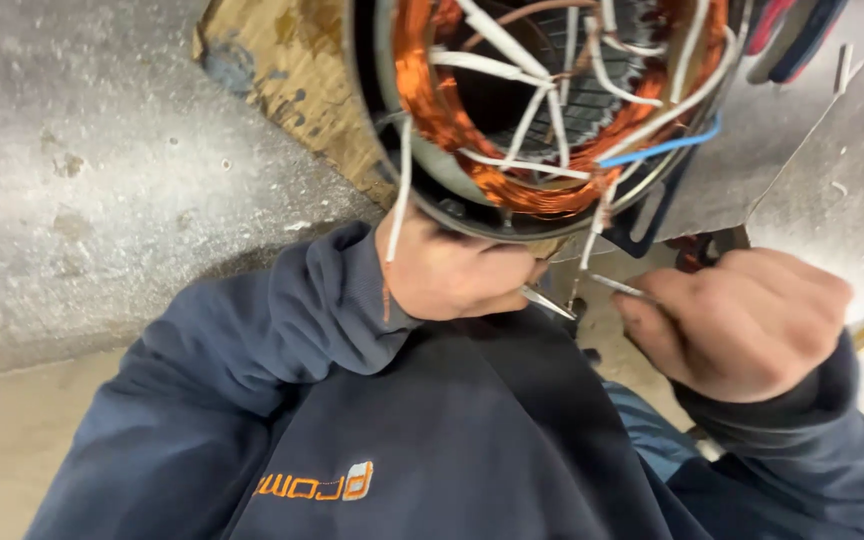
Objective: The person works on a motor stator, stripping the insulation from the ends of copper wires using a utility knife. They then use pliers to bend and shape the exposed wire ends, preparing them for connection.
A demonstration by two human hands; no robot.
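A round motor stator (552,110) with copper windings and several white sleeved leads, plus one blue lead (662,148), fills the top middle. My left hand (452,275) sits just under its rim, closed on a thin metal-tipped piece (549,301) that pokes out to the right. My right hand (742,320) is a fist at the right, gripping another thin metal-tipped lead end (617,288) that points left toward the first. The two tips are close but apart. A white lead (399,190) hangs down over my left wrist.
A worn wooden board (292,80) lies under the stator on a grey concrete slab (82,170). A grey metal sheet (832,150) is at the right, with red and blue tool handles (792,30) at the top right. My dark blue sleeves fill the bottom.
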